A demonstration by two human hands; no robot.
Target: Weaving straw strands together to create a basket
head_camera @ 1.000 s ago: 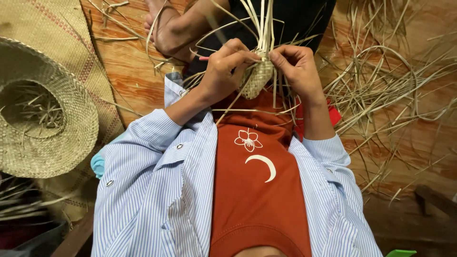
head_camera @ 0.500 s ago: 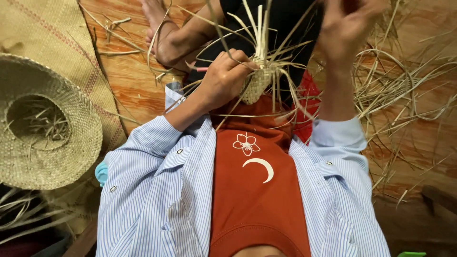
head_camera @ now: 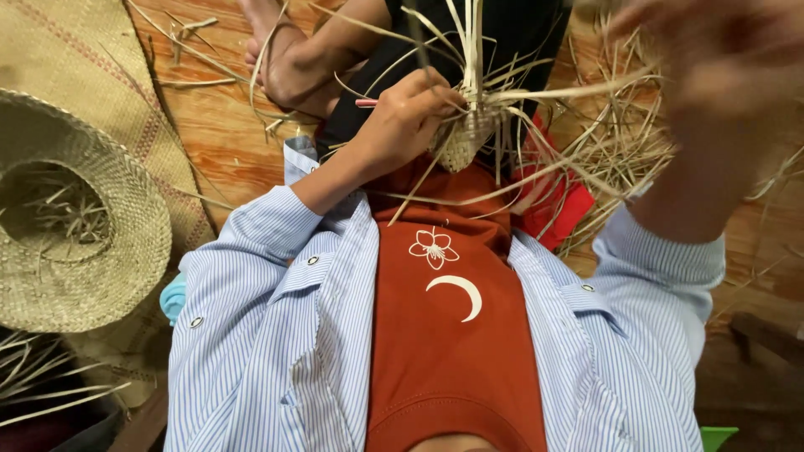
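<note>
The left hand (head_camera: 402, 125) is clamped on the small, pale woven straw piece (head_camera: 463, 144), steadying it above the lap. The right hand (head_camera: 720, 75), raised and blurred, draws a long pale straw strand (head_camera: 569, 88) taut; its grip cannot be told. A finished woven straw hat (head_camera: 75, 226) lies on the floor, left of the hands.

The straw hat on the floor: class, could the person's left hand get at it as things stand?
Probably not at once: the left hand grips the small woven piece, though nothing lies between it and the hat.
</note>
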